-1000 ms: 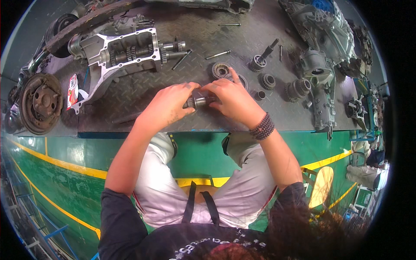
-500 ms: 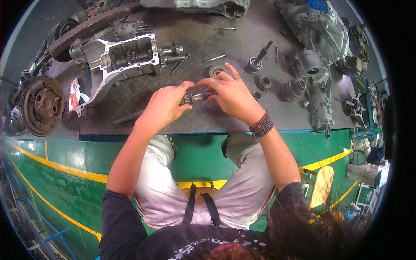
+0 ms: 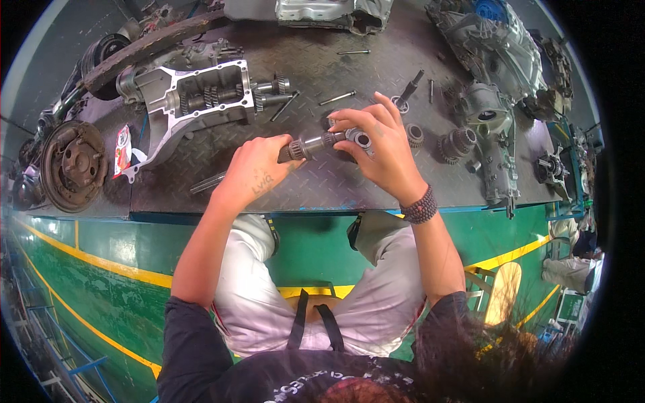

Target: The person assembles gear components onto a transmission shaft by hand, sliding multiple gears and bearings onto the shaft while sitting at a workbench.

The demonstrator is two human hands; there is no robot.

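I hold the metal shaft [image 3: 316,143] up off the desk [image 3: 322,191] so I can work on its end. My left hand [image 3: 254,169] is closed around the dark end. My right hand [image 3: 376,144] curls over the ring end, fingers partly open. The open gearbox [image 3: 201,97] sits well apart, near my left.

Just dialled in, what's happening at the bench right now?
A seated person holds a metal gear shaft level above the workbench. The left hand grips one end, and the right hand steadies a ring-shaped part at the other. An open gearbox housing, loose gears and bolts lie around.
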